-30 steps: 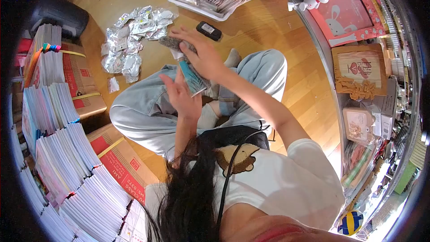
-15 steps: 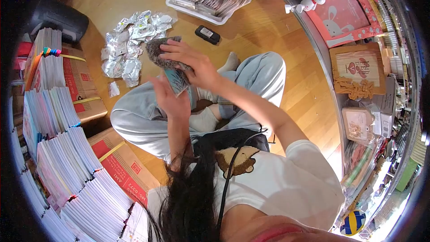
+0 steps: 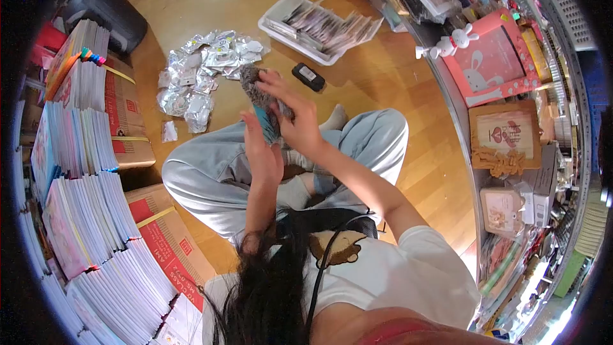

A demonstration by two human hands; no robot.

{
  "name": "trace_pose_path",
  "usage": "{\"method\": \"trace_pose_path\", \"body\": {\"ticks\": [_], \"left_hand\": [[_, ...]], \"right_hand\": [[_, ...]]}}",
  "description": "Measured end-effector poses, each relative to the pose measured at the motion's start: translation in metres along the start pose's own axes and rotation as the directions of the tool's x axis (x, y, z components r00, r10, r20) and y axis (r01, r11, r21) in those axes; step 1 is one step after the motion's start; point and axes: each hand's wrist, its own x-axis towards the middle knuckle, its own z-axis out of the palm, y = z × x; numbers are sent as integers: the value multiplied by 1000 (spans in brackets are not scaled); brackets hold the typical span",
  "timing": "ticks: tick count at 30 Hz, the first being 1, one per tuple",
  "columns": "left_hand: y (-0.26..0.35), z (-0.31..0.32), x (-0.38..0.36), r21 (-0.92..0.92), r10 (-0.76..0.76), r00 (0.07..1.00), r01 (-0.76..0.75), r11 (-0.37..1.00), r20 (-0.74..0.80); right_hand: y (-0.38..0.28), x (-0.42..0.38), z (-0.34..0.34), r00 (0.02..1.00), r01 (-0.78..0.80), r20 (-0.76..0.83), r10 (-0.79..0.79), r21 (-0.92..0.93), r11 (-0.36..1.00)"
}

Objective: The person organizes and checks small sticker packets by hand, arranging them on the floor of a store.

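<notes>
Above my crossed legs, my right hand [image 3: 297,118] presses a grey fuzzy cloth [image 3: 257,89] onto a flat teal item [image 3: 266,122], perhaps a card or booklet. Its fingers bend over the cloth. My left hand [image 3: 264,155] supports the teal item from the left side, fingers pointing up along its edge. Most of the item's face is hidden under the cloth and my right hand. Beyond my hands, a pile of small silvery plastic packets [image 3: 211,57] lies on the floor, with one small packet [image 3: 169,131] apart from it.
A white plastic basket [image 3: 271,25] of upright thin packets stands ahead, near a small black device [image 3: 308,76] with a pale label. Stacked booklets [image 3: 121,236] and cardboard boxes [image 3: 169,236] line my left. Shelves at right hold a pink rabbit frame [image 3: 476,67] and a wooden frame [image 3: 504,134].
The camera view has shifted, so the floor items appear lower and further right. Both hands stay together on the cloth and teal item, which now looks more upright and more covered.
</notes>
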Motion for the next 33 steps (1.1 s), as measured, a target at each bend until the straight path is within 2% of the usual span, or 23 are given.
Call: {"method": "trace_pose_path", "body": {"ticks": [2,3,4,5,7,8,11,12,15,16,18,19,21,22,24,28,30,33], "left_hand": [[14,-10,14,-64,-115,992,118,991,53],[21,-17,21,-94,-174,981,181,979,82],[24,-17,28,-93,-121,985,133,987,120],[20,-26,32,-166,-109,956,159,973,273],[18,-28,29,-285,-45,833,238,928,551],[5,-20,17,-16,-165,971,170,985,170],[0,11,-10,57,-234,972,233,971,17],[-15,2,-5,37,-168,978,164,986,121],[-6,-11,13,-206,-171,947,231,951,273],[1,-15,17,-243,-241,953,282,928,186],[15,-22,20,-326,-392,920,377,867,20],[11,-25,20,-277,-307,947,320,906,90],[-4,-31,14,-187,-151,960,197,962,237],[-4,-27,8,-137,-203,961,230,964,188],[0,-14,-1,-45,-286,954,291,956,91],[-17,-22,7,-131,-223,960,246,960,171],[-13,-34,15,-136,-143,956,182,974,256],[-15,-65,28,-245,-275,922,343,907,272]], "right_hand": [[-1,-17,6,997,3,74,0,-31,1000],[3,-34,11,995,-11,99,10,18,1000],[9,-53,17,992,-27,125,19,64,998],[13,-58,18,988,-42,155,25,106,993],[11,-46,8,997,-8,77,11,-43,999],[9,-40,4,999,2,32,2,-114,993],[-3,12,-5,999,-5,-54,-7,-227,974],[2,14,-6,998,-68,-23,65,-169,983],[8,-14,6,995,-5,95,20,-160,987],[7,-32,16,990,-51,125,70,-149,988],[4,-51,22,991,-51,117,60,-80,995],[3,-53,24,992,-51,114,56,-46,998],[2,-30,15,987,90,149,-51,-267,960],[3,-14,10,979,163,176,-103,-369,915],[13,18,7,996,55,87,-27,-343,938],[27,10,17,999,-39,14,43,-231,972],[26,-29,29,994,-17,104,45,-253,967],[25,-59,32,987,-27,151,60,-212,977]]}}
